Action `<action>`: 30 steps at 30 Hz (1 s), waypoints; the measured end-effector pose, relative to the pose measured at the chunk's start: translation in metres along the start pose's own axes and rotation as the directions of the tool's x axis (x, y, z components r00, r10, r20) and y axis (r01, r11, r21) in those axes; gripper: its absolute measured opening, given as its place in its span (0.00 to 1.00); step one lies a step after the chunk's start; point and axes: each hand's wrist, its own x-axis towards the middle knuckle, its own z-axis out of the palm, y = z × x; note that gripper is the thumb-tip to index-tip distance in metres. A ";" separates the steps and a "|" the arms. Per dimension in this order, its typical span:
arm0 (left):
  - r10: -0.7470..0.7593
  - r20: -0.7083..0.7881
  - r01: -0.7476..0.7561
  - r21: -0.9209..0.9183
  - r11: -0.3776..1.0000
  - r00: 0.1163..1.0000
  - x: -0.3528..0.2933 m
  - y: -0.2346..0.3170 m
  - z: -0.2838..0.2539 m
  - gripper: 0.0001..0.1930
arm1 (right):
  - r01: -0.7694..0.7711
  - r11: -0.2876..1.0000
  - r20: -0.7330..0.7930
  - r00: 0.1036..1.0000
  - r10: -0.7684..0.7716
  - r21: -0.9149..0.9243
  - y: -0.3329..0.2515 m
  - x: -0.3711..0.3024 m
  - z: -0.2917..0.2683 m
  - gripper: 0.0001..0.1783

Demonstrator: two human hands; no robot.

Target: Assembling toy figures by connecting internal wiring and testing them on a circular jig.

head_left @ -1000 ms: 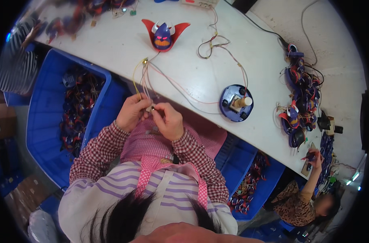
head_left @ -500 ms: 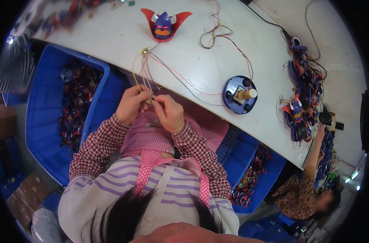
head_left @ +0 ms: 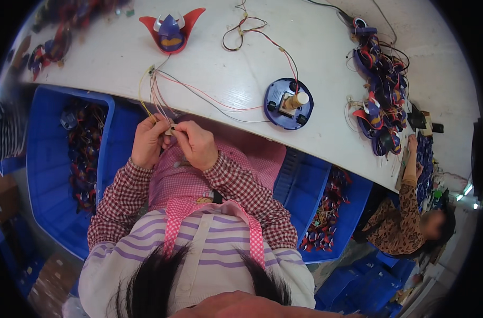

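Left hand (head_left: 148, 142) and right hand (head_left: 198, 146) pinch 1 small pale piece (head_left: 170, 131), thin flexible wires (head_left: 155, 90), glossy horned head (head_left: 171, 38), round plastic base (head_left: 275, 112), smooth white tabletop (head_left: 220, 74)

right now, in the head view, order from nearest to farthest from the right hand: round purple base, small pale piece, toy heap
1. Small pale piece: at the right hand.
2. Round purple base: on the table, rightward.
3. Toy heap: table's far right.
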 end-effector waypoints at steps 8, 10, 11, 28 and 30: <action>0.014 -0.005 -0.013 0.041 0.999 1.000 -0.004 0.000 -0.002 0.01 | 0.015 1.000 -0.024 1.000 -0.015 0.011 0.003 -0.004 0.004 0.07; 0.023 0.015 -0.024 0.074 0.997 1.000 -0.005 -0.001 -0.003 0.03 | 0.013 1.000 -0.016 1.000 -0.013 0.010 0.006 -0.005 0.004 0.07; 0.028 0.028 -0.031 0.090 0.995 0.999 -0.006 -0.001 -0.002 0.03 | 0.012 1.000 -0.015 1.000 -0.012 0.009 0.007 -0.005 0.003 0.07; 0.310 0.833 -0.837 0.523 -0.165 0.459 0.068 -0.022 0.180 0.56 | -0.198 0.869 -0.147 0.978 0.146 -0.453 -0.019 0.049 -0.204 0.17; 0.290 0.837 -0.836 0.523 -0.168 0.465 0.074 -0.028 0.186 0.56 | -0.154 0.843 -0.121 0.987 0.106 -0.516 -0.011 0.049 -0.202 0.15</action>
